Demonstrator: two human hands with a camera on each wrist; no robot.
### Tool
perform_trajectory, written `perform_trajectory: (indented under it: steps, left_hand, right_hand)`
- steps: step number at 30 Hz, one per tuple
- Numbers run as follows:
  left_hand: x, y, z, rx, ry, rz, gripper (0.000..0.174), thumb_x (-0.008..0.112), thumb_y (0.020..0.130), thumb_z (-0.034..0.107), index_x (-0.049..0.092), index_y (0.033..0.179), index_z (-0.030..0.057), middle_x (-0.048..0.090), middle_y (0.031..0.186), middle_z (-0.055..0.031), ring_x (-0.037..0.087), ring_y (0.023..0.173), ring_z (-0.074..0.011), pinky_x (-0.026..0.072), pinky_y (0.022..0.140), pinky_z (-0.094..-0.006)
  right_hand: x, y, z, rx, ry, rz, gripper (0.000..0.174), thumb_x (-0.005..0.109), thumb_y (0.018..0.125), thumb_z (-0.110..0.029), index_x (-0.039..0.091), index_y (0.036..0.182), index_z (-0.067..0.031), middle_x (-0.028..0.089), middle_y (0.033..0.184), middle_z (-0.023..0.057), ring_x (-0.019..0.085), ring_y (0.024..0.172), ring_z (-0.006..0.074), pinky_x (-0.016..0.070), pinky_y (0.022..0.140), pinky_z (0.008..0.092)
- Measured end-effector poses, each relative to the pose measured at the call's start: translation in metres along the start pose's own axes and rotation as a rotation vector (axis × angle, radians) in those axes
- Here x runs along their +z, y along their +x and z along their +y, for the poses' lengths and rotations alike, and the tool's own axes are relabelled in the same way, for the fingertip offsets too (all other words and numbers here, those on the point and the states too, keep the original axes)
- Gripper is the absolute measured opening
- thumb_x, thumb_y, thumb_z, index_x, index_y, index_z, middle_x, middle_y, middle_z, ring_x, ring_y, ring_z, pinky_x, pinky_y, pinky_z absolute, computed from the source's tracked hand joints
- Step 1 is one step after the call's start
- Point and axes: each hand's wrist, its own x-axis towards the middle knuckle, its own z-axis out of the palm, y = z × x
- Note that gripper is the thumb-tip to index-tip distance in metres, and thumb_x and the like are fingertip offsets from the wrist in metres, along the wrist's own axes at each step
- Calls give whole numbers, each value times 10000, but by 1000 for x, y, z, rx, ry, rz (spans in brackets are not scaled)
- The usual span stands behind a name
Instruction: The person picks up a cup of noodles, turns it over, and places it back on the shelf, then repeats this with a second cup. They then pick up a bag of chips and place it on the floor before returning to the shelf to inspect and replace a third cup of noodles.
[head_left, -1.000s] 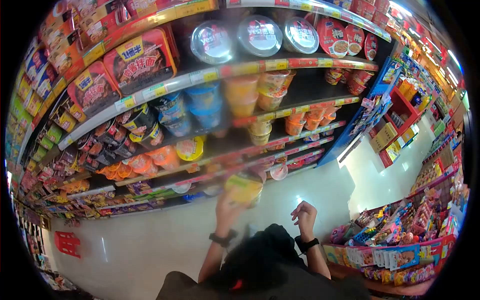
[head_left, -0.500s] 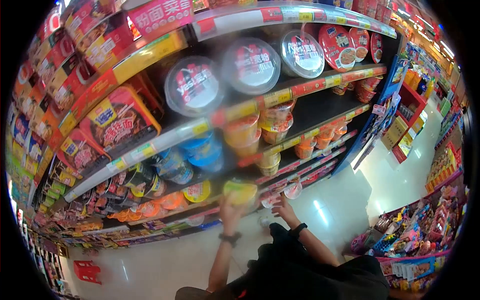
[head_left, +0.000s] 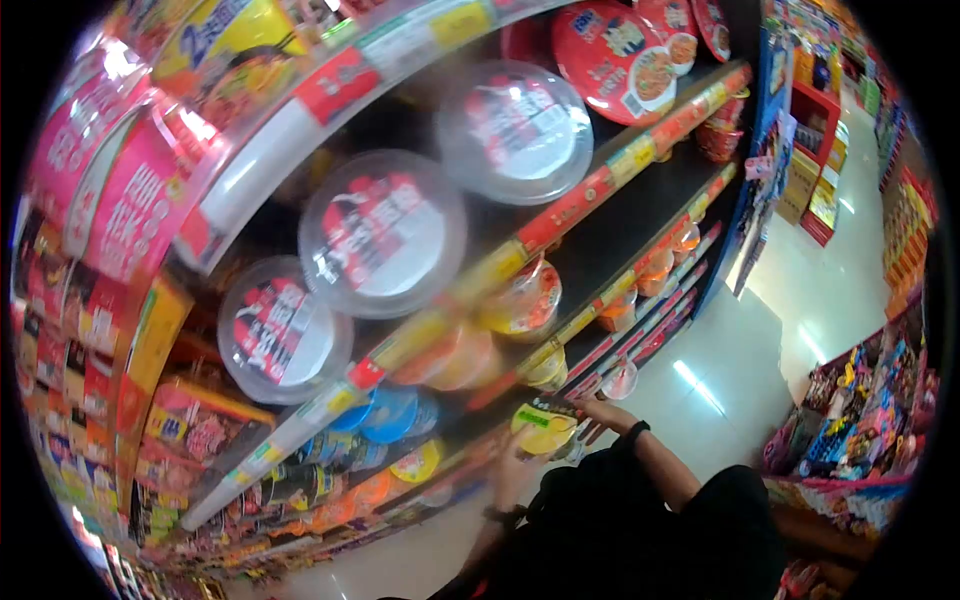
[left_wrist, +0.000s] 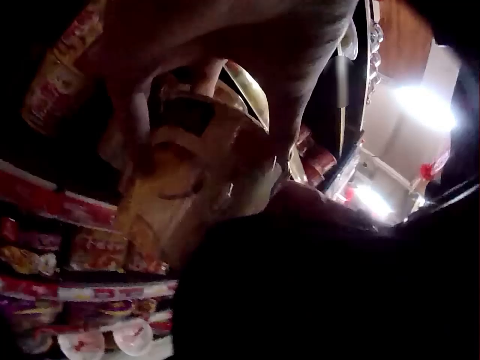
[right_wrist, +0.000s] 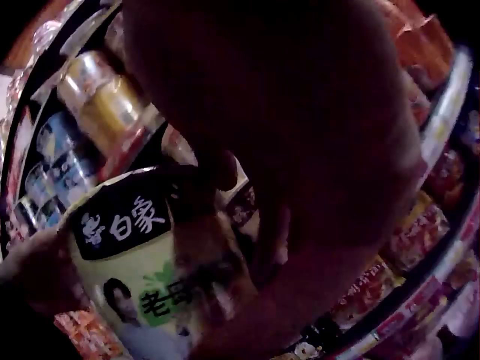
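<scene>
A noodle cup (head_left: pixel 543 428) with a yellow and green lid is held low in front of the shelves. My left hand (head_left: pixel 512 465) grips it from the left; the left wrist view shows the thumb and fingers spread around the cup wall. From the other side my right hand (head_left: pixel 605 415) meets the cup, its fingers at the lid's right edge in the head view. Up close in the right wrist view, the cup's printed side (right_wrist: pixel 142 262) faces the camera, and the right hand (right_wrist: pixel 300 172), dark in shadow, curls over its rim and right side.
Large clear-lidded bowls (head_left: pixel 383 235) stand on the shelf above the hands. Blue cups (head_left: pixel 385 412) and a yellow-lidded cup (head_left: pixel 417 460) sit on lower shelves to the left. To the right are the tiled floor (head_left: pixel 735 350) and a bin of small packets (head_left: pixel 850 430).
The right hand has moved left and forward from apart to the cup in the left hand. The cup has shifted right in view, as the head view has turned and come nearer the shelves.
</scene>
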Motion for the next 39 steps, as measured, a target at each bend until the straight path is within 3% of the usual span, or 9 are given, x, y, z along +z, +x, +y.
perform_trajectory:
  steps: [4, 7, 12, 18, 23, 24, 27, 31, 39]
  left_hand:
    - [38, 42, 28, 192, 53, -169, 699, 902, 742, 184, 609, 1365, 66, 554, 1355, -168, 580, 1252, -296, 512, 1020, -382]
    - [73, 71, 54, 224, 33, -224, 728, 899, 745, 181, 580, 1389, 69, 536, 1373, -189, 560, 1276, -316, 498, 1037, -406]
    - [120, 113, 40, 220, -10, -267, 806, 859, 777, 139, 450, 1467, 61, 498, 1404, -236, 548, 1280, -357, 477, 1048, -427]
    - [107, 130, 7, 63, -204, -240, 705, 748, 869, 93, 405, 1481, 27, 518, 1391, -271, 552, 1261, -403, 470, 1035, -442]
    - [80, 112, 22, 94, 272, -188, 562, 666, 925, 114, 463, 1446, 58, 625, 1308, -218, 615, 1223, -339, 501, 999, -412]
    - [77, 110, 26, 74, 313, -158, 529, 654, 932, 123, 484, 1430, 63, 655, 1275, -204, 632, 1206, -326, 506, 990, -408]
    - [68, 111, 10, 55, 321, -192, 429, 648, 934, 131, 560, 1348, 65, 709, 1170, -177, 681, 1121, -313, 517, 974, -402]
    - [61, 117, 20, 44, 185, -180, 312, 632, 951, 110, 616, 1254, 34, 728, 1122, -148, 709, 1051, -261, 542, 915, -360]
    - [37, 123, 30, -313, -165, -311, 208, 548, 1043, 110, 646, 1177, -16, 725, 1101, -101, 685, 1015, -160, 535, 873, -291]
  right_hand:
    - [-39, -65, -1, -98, 405, 13, 682, 579, 983, -514, 450, 1466, -51, 622, 1263, 192, 703, 988, 324, 640, 749, 404]
    - [-60, -82, -1, -208, 253, 228, 691, 637, 972, -448, 421, 1505, -65, 626, 1264, 170, 676, 1077, 284, 633, 779, 392]
    - [-91, -45, -6, -340, 388, 416, 519, 646, 981, -149, 472, 1460, -50, 704, 1056, 105, 733, 750, 225, 632, 675, 322]
    - [-94, 35, 10, -371, 177, 566, 395, 646, 949, -98, 551, 1313, 23, 711, 956, 129, 737, 704, 238, 621, 575, 331]
    - [-102, 102, 43, -436, -107, 763, 219, 645, 929, -84, 668, 1102, 48, 719, 873, 118, 731, 654, 228, 598, 518, 341]
    - [-93, 95, 32, -357, -56, 847, 301, 673, 893, -348, 740, 979, -67, 723, 794, 165, 718, 802, 318, 536, 727, 434]
    - [-84, 78, -4, -356, -4, 845, 253, 675, 923, -160, 697, 1096, 24, 723, 770, 123, 704, 549, 232, 559, 502, 342]
    - [-64, 82, -35, -349, -385, 1087, 342, 725, 864, -229, 695, 1157, -55, 734, 846, 193, 728, 662, 287, 562, 625, 394]
    - [-54, 120, -41, -365, -131, 1002, 479, 710, 864, -269, 534, 1260, -64, 698, 998, 242, 685, 938, 416, 522, 819, 492]
